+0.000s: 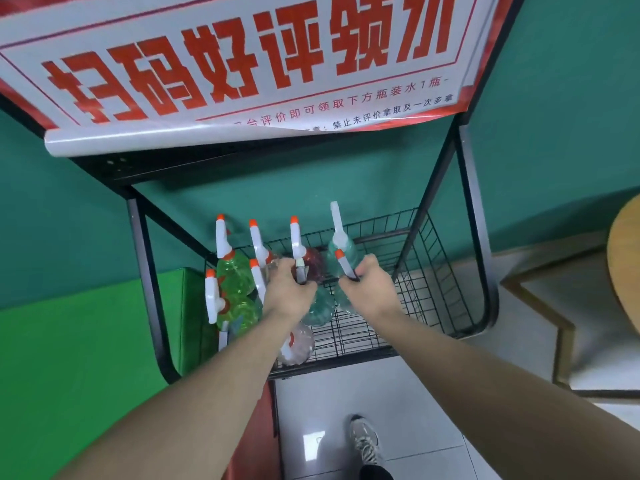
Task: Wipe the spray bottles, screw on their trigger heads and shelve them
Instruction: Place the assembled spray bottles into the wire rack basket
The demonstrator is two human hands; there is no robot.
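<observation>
Several spray bottles with white trigger heads and orange nozzles stand in a black wire basket on the rack's low shelf. Two green bottles stand at the left, a red bottle in the middle, a teal bottle at the back right. My left hand grips the trigger head of the red bottle. My right hand grips the trigger head of a clear teal bottle in front. A pinkish bottle sits under my left forearm, partly hidden.
A black metal rack frame surrounds the basket, with a large white and red sign across its top. A green block stands at the left, a round wooden table edge at the right. White tiled floor and my shoe lie below.
</observation>
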